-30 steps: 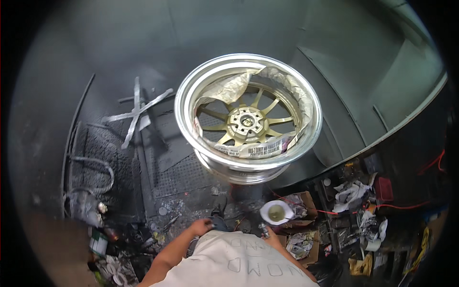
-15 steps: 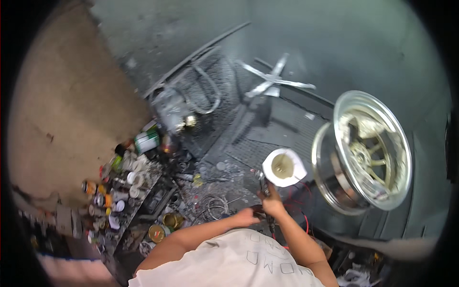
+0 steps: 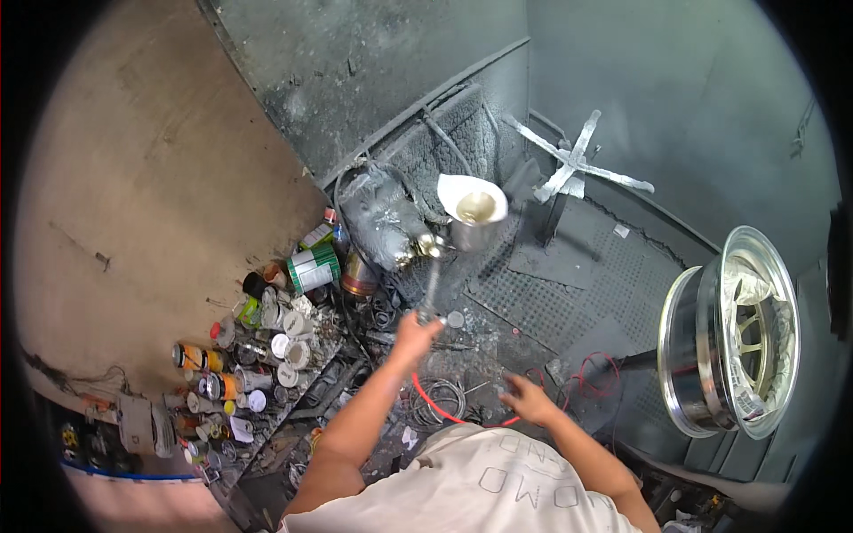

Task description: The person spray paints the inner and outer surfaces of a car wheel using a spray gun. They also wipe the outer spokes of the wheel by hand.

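Note:
My left hand [image 3: 418, 336] grips a metal spray gun [image 3: 435, 249] by its handle. On top of the gun, a silver cup [image 3: 471, 233] carries a white strainer [image 3: 449, 195] with pale olive liquid inside. A red hose [image 3: 455, 415] trails below my left hand. My right hand [image 3: 530, 398] is lower and to the right, open with fingers loosely apart, holding nothing that I can see. At the right, a polished wheel [image 3: 686, 351] with gold spokes [image 3: 751, 351] and crumpled paper inside its lip stands tilted on a dark support.
Many paint cans and bottles [image 3: 253, 400] crowd a ledge at lower left, beside a brown wall [image 3: 133, 178]. A coated metal cross stand [image 3: 577, 164] stands at the back. Coiled hoses [image 3: 435, 395] and debris lie on the grimy grey floor [image 3: 551, 293].
My view has swung left, shifting the wheel rightward. The gun and strainer, earlier at my right hand, are now raised forward in my left hand. My right hand has let go.

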Available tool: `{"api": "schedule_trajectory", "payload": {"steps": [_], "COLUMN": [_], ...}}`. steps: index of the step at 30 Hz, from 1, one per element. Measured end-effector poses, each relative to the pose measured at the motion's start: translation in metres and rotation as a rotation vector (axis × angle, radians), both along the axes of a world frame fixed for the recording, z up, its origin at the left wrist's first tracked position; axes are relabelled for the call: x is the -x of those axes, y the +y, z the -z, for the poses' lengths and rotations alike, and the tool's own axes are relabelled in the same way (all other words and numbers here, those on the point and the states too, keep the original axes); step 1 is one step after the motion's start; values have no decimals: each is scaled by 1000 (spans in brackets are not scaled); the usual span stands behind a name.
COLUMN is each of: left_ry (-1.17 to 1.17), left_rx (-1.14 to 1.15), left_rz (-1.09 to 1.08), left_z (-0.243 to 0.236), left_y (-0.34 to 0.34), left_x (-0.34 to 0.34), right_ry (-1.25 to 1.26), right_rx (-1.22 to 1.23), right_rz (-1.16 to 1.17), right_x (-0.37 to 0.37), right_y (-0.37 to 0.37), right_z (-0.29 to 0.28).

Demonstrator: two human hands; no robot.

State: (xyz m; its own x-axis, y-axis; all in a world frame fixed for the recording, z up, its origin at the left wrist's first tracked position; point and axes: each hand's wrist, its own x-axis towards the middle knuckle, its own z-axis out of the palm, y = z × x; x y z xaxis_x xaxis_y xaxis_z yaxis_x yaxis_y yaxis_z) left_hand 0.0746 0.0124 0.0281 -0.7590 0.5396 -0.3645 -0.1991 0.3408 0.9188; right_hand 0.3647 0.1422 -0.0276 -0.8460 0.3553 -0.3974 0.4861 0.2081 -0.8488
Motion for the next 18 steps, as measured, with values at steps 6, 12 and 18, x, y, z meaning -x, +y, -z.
{"api": "schedule_trajectory", "payload": {"steps": [6,12,18], "left_ry": [-156,-163,-200], "left_rx": [28,91,63], "left_rz": [34,124,132], "left_z": [-46,-64,-47], "left_y": [-11,8,10], "left_x": [179,260,294], "right_ry": [-340,-473,-282], "right_rx": [-44,53,18], "right_rz": [200,532,682], "right_x": [-148,-178,-145], "right_y": [-35,-50,-19], "right_z": [101,98,78]}}
